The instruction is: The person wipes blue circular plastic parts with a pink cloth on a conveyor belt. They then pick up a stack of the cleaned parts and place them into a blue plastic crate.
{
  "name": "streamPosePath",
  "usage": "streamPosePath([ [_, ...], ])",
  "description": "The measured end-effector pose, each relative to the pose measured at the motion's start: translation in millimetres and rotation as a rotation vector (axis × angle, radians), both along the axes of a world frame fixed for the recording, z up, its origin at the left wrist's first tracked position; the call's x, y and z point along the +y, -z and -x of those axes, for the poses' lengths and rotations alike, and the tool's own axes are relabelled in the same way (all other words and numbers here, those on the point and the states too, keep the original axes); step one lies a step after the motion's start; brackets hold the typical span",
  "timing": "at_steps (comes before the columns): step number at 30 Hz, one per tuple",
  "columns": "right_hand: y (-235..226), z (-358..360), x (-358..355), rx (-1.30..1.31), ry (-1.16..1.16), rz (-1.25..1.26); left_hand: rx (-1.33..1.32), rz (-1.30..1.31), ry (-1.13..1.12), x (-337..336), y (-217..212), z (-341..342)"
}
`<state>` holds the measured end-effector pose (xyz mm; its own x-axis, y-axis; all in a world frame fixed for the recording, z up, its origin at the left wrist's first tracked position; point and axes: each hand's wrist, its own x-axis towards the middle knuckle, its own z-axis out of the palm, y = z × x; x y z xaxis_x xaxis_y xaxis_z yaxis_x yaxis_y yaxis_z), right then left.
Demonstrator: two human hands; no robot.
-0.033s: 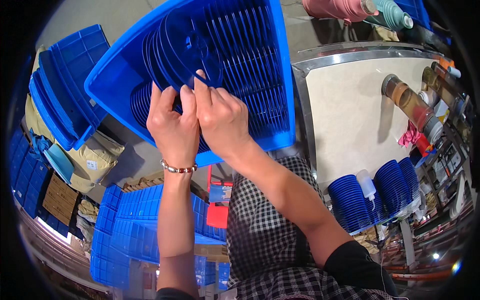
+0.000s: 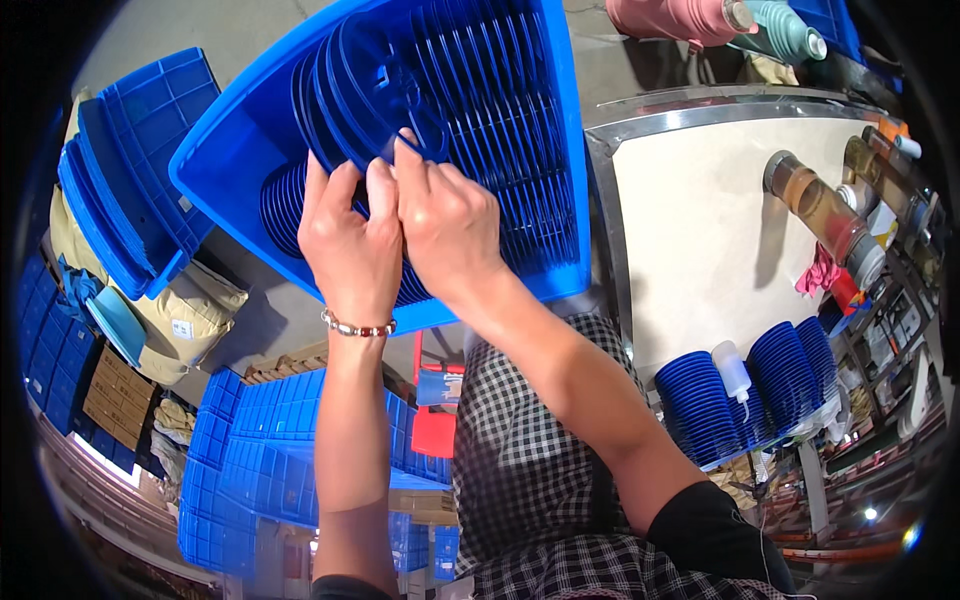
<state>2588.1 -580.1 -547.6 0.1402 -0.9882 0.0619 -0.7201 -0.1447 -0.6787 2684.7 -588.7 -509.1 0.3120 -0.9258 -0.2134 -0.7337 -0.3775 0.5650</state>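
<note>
Inside blue crate (image 2: 560, 200), left hand (image 2: 350, 245) and right hand (image 2: 445, 220) pinching blue discs (image 2: 370, 90) — fingertips hidden

A bright blue crate (image 2: 560, 200) is filled with blue discs (image 2: 350, 90). A black-and-white checked garment (image 2: 530, 440) is seen below; rolls (image 2: 690, 18), seemingly pink and teal, are glimpsed above.

Head-worn fisheye, close, looking down
</note>
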Motion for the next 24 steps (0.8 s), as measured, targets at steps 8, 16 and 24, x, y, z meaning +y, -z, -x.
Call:
streamPosePath([
  [8, -9.2, 0.1, 9.1, 0.057, 0.07, -0.198, 0.027, 0.003, 0.058, -11.2, 17.5, -24.5],
  [16, 28.9, 16.6, 17.0, 0.062, 0.108, -0.236, 0.068, -0.112, 0.044, -2.0, 35.3, -37.4],
  [24, 46.7, 24.5, -11.0, 0.272, -0.01, -0.434, -0.015, 0.226, 0.02, -7.7, 57.9, -34.0],
])
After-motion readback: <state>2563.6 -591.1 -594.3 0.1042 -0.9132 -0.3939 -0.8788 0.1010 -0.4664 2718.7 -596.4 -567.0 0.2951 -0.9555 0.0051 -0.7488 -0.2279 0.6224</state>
